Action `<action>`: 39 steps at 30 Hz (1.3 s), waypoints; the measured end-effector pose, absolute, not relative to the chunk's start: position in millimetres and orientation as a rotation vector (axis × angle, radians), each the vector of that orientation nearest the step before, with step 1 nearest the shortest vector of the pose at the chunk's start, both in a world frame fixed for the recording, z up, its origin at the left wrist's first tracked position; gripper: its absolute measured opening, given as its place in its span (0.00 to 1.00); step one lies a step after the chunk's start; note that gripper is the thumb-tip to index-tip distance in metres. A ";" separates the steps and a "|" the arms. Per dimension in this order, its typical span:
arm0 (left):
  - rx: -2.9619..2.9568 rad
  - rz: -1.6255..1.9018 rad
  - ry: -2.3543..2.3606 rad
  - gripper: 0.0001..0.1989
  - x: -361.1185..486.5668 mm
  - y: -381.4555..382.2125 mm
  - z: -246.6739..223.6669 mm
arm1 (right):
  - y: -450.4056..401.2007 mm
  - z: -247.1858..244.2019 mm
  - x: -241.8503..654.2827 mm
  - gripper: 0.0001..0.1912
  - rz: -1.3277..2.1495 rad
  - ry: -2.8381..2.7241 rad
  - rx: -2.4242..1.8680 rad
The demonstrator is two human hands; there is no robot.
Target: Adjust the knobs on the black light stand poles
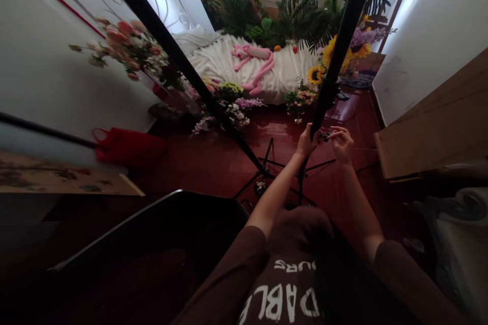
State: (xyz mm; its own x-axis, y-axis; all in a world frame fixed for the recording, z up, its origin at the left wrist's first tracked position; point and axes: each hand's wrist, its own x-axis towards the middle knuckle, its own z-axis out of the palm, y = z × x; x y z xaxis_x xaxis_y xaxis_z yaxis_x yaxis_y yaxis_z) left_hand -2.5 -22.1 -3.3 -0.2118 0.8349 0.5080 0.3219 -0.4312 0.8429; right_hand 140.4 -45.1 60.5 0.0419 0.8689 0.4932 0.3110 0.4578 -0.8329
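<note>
My left hand [306, 142] is wrapped around the lower part of a black light stand pole [331, 78], which rises past the top of the view. At the same height, a small dark locking knob [325, 136] sticks out from the pole. My right hand [342, 143] is just right of it, with bent fingers pinched at the knob's outer end. Below my hands, the stand's thin tripod legs [320, 165] spread over the floor. A second black light stand [198, 84] slants up to the left, apart from both hands.
Ahead, a white draped cloth [284, 73] carries a pink plush toy [263, 54]. Artificial flowers [131, 45] and sunflowers [315, 74] flank it. A red bag [122, 146] lies left, cardboard [434, 117] leans right, and a large black panel [160, 233] is near my left side.
</note>
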 end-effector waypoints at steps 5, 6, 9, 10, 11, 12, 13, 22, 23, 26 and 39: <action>1.644 1.682 1.336 0.18 -1.6 -21.8 -3.9 | -35.8 120.1 120.7 0.21 0.528 -1.605 -0.873; 1.641 1.676 1.332 0.18 -1.4 -21.5 -4.2 | -31.6 133.6 113.8 0.26 0.509 -1.628 -0.835; 1.626 1.661 1.338 0.18 -1.0 -20.5 -5.6 | -20.8 165.5 92.1 0.34 0.476 -1.652 -0.759; 1.620 1.655 1.342 0.18 -1.1 -20.1 -6.2 | -18.7 172.0 85.9 0.35 0.472 -1.633 -0.748; 1.614 1.649 1.346 0.18 -1.3 -19.7 -6.8 | -17.3 176.2 80.9 0.35 0.469 -1.607 -0.742; 1.610 1.643 1.347 0.18 -1.7 -19.3 -7.4 | -16.4 178.3 77.1 0.36 0.469 -1.581 -0.739; 1.609 1.638 1.345 0.18 -2.1 -19.0 -8.0 | -15.5 178.6 74.7 0.36 0.471 -1.563 -0.737; 1.602 1.639 1.292 0.22 -3.6 -17.1 -11.2 | -11.4 122.9 80.5 0.33 0.508 -1.565 -0.831; 1.597 1.642 1.287 0.23 -3.4 -16.4 -11.9 | -13.6 113.8 81.2 0.33 0.527 -1.551 -0.872; 1.600 1.631 1.282 0.25 -3.4 -14.5 -14.6 | -19.5 94.9 82.3 0.34 0.603 -1.505 -0.973; 1.590 1.631 1.273 0.22 -3.2 -18.0 -9.6 | -49.3 80.6 128.1 0.20 0.677 -1.629 -1.013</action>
